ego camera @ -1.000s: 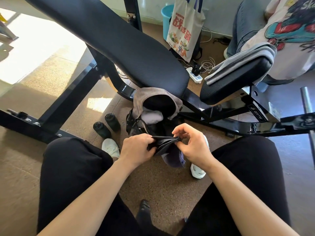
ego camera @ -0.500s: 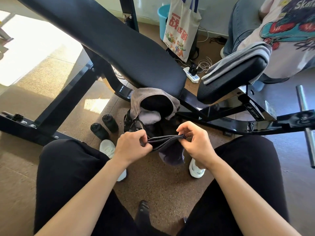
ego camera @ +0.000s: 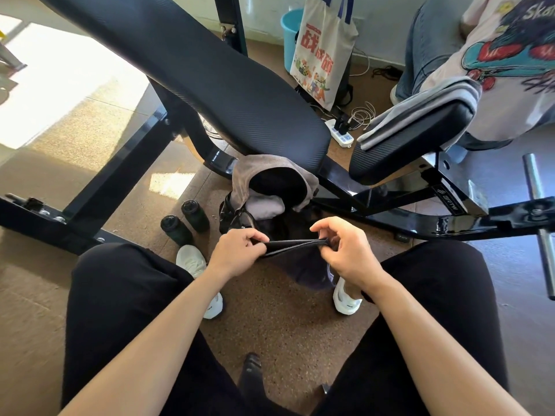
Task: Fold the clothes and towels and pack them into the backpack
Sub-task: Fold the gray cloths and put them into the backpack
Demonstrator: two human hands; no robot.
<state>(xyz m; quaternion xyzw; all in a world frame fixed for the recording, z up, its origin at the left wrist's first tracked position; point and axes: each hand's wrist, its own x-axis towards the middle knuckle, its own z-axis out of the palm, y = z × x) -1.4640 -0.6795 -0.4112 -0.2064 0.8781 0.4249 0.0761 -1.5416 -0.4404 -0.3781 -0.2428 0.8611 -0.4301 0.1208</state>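
Seated above the floor, I stretch a dark folded garment (ego camera: 295, 252) between my two hands, its upper edge drawn taut over my knees. My left hand (ego camera: 237, 252) pinches one end with its fingers (ego camera: 255, 237) clenched on the cloth; my right hand (ego camera: 345, 250) grips the other end between thumb and forefinger, the remaining fingers curled loose. Just beyond the garment, the open backpack (ego camera: 270, 190) stands on the floor against the foot of the weight bench (ego camera: 210, 73), its grey-brown flap thrown back; one pale grey folded piece (ego camera: 265, 205) lies in its mouth, the rest of the interior dark. Two dark bottles (ego camera: 186, 220) stand side by side left of the backpack. One folded grey towel (ego camera: 420, 112) rests on the bench's seat pad, and a printed T-shirt (ego camera: 504, 64) is spread further right. One printed tote bag (ego camera: 322, 52) hangs behind the bench, a blue bucket (ego camera: 289, 28) beside it. My two white shoes (ego camera: 192, 262) flank the garment.
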